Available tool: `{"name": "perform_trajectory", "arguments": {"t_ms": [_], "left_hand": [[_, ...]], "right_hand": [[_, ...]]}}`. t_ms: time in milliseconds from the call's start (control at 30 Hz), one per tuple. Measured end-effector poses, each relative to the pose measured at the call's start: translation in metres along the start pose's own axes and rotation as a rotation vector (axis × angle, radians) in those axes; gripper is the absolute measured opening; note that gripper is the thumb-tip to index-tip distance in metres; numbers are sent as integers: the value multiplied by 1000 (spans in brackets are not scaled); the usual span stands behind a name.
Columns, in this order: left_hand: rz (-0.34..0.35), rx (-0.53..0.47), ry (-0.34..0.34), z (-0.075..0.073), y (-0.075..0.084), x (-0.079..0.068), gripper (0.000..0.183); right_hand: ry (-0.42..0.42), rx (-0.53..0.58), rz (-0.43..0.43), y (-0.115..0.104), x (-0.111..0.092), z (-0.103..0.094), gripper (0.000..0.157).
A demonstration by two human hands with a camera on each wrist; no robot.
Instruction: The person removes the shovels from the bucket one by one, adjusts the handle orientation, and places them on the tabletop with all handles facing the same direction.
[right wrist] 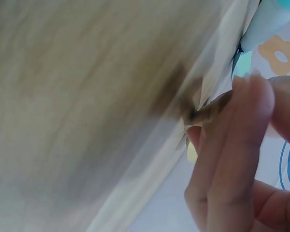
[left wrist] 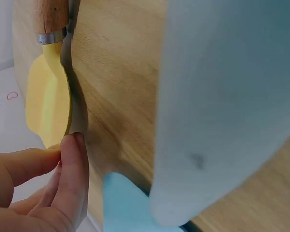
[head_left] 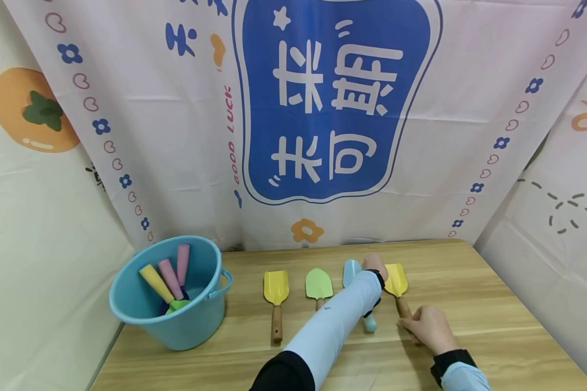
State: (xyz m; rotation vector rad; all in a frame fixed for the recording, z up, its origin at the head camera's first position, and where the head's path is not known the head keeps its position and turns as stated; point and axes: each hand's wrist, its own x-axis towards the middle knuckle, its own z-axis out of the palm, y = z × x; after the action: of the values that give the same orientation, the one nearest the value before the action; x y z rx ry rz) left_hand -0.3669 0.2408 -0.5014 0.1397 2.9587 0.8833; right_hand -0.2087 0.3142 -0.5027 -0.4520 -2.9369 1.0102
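At the right end of a row of toy shovels lies a yellow shovel (head_left: pixel 396 279) with a wooden handle. My left hand (head_left: pixel 374 264) reaches across and pinches the edge of its blade (left wrist: pixel 48 104) between thumb and fingers. Lower down, my right hand (head_left: pixel 431 327) grips the wooden handle; the right wrist view shows the fingers (right wrist: pixel 232 159) around it. Just left of it lies a light-blue shovel (head_left: pixel 370 323), partly covered by my left forearm. A green shovel (head_left: pixel 319 283) comes after that, its handle mostly hidden by the sleeve. Farther left is another yellow shovel (head_left: pixel 276 288).
A blue bucket (head_left: pixel 195 326) stands on the left of the wooden table (head_left: pixel 509 326), its handle folded to the right. Inside it are several tools with pink and yellow handles (head_left: pixel 156 282). Printed cloth (head_left: pixel 186 163) hangs behind the table and along both sides.
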Motion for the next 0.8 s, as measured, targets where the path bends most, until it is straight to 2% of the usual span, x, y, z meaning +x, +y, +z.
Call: {"name": "perform_trajectory", "arguments": {"t_ms": [267,433,533,667,733,800], "left_hand": [[14,17,-22,4,-3,4,9],[25,5,-62,-5,-10,1,11],[27,-67,-104,-19,-11,-4,18],[129,-75,-100,-48,-8,-9,25],[199,-22,-82,-63,-6,-12,28],[243,-14,-93,-78,-7,-14,35]], "right_hand": [[2,46,11,0,0,2,24],[-3,66,-7,-2,-2,4,26],[-13,14,-38,-5,-4,-1,31],[-33,-129,-53,-10,-7,-18,48],[-35,-192,-49,-12,-8,-26,56],[-25,-212,-49,-15,-9,-33,62]]}}
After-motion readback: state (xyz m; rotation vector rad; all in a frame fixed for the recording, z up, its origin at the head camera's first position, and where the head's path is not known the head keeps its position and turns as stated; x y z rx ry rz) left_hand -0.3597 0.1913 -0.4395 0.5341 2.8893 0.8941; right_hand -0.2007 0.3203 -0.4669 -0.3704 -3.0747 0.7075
